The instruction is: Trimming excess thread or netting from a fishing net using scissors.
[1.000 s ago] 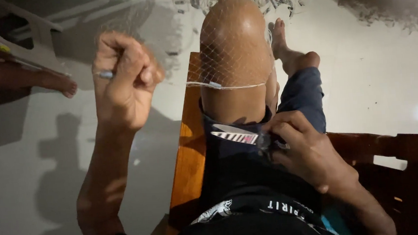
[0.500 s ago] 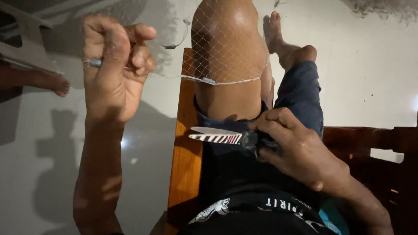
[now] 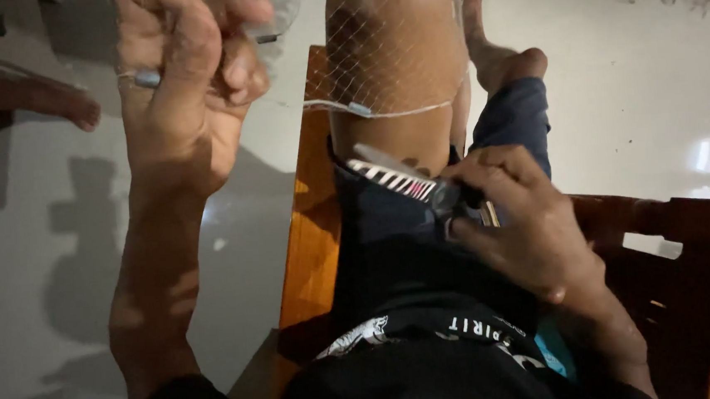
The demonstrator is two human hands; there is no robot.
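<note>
My left hand (image 3: 184, 78) is raised at the upper left, fisted around a thin line and a small grey piece of the net. A fine white fishing net (image 3: 386, 47) is draped over my bent knee, its corded edge (image 3: 382, 110) running across the shin. My right hand (image 3: 523, 221) rests on my thigh and grips a pair of scissors (image 3: 399, 175) with striped blades. The blades are slightly apart and point up-left toward the net's edge, just below it.
I sit on a wooden chair (image 3: 311, 227) with an armrest at the right (image 3: 665, 219). Another person's bare foot (image 3: 56, 99) rests on the pale floor at the upper left. My other foot (image 3: 485, 32) lies beyond the knee.
My left hand has lifted higher with the net line. The right hand has tilted the scissors, raising their tips toward the net's edge.
</note>
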